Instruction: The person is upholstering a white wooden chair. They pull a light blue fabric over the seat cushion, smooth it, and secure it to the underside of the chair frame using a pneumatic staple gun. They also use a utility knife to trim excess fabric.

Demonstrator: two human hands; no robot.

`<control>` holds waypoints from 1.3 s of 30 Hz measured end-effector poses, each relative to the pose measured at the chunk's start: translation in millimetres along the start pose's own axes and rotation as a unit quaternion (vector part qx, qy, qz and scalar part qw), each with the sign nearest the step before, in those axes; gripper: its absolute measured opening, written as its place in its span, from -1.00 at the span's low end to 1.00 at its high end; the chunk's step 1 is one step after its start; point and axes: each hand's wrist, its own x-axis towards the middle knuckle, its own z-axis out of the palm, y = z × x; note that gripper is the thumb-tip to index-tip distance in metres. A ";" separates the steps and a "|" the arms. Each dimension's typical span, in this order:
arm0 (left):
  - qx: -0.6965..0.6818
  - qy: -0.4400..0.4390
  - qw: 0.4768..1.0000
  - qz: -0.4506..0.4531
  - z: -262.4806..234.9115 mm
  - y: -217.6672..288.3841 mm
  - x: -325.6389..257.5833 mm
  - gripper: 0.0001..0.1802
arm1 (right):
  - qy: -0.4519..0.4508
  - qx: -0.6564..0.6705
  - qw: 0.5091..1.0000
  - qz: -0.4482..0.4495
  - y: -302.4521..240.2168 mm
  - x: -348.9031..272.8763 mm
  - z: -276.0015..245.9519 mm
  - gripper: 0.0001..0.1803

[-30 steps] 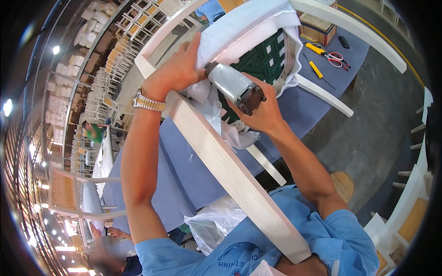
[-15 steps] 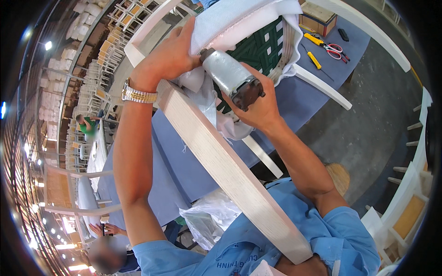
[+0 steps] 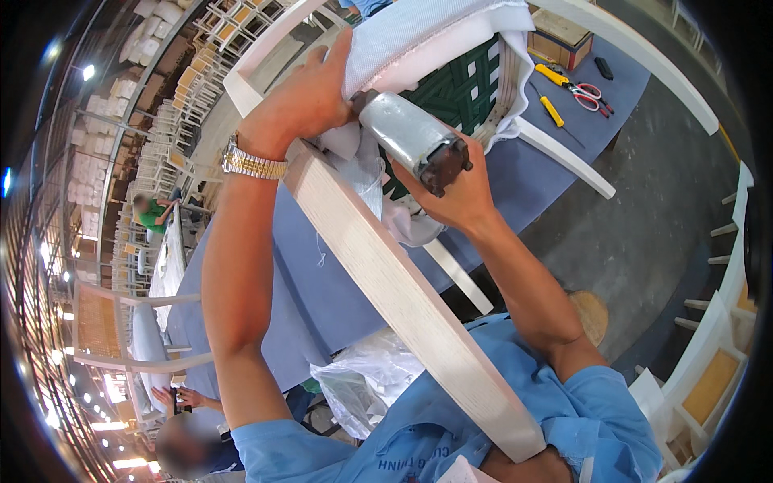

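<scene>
My right hand [image 3: 460,189] is closed around a silver staple gun [image 3: 407,133] with a dark end cap. The gun's nose points left, right beside my left hand [image 3: 310,97] at the edge of a chair seat. White mesh fabric [image 3: 427,36] wraps that seat, with pale foam beneath it and dark green woven webbing [image 3: 463,88] on the exposed underside. Gripping the fabric-covered edge, my left hand has some fingertips hidden behind it. A pale wooden chair leg [image 3: 403,298] slopes from the seat down to my chest.
A blue-covered table [image 3: 298,282] carries the chair. On it, at right, are a yellow-handled screwdriver [image 3: 551,111], red-handled scissors [image 3: 588,95], a black object [image 3: 602,68] and a box [image 3: 564,36]. Clear plastic [image 3: 366,386] lies near my body. Co-workers and stacked chairs stand at left.
The view has shifted slightly. Both hands keep their hold, and the staple gun's nose stays beside my left hand.
</scene>
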 end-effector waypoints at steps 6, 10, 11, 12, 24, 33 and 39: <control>-0.006 -0.009 1.000 -0.017 -1.1 6.2 -4.3 0.17 | -0.041 -0.031 0.998 0.030 -17.8 4.4 -5.1 -0.50; -0.014 0.016 1.000 0.009 5.3 -0.7 -5.1 0.27 | -0.039 -0.052 0.998 0.003 -12.2 6.3 -6.2 -0.52; -0.012 0.019 0.999 0.031 8.3 -2.1 -8.0 0.26 | -0.030 -0.055 0.998 -0.017 -10.2 4.0 -5.5 -0.52; -0.004 0.026 0.998 0.057 3.8 -1.5 -7.0 0.24 | -0.034 -0.053 0.998 0.002 -10.0 5.3 -7.2 -0.51; -0.044 -0.063 0.997 -0.024 -7.0 -59.1 -16.2 -0.06 | 0.057 0.132 0.980 0.138 27.3 -28.6 -2.8 -0.47; -0.068 -0.028 0.997 -0.038 -4.2 -35.9 -33.5 0.42 | 0.018 0.085 0.989 0.122 -20.7 -15.6 10.5 -0.75; -0.102 -0.008 0.995 -0.007 -1.6 -23.7 -16.8 0.27 | -0.037 0.002 0.986 0.166 -11.8 -22.6 -13.5 -0.67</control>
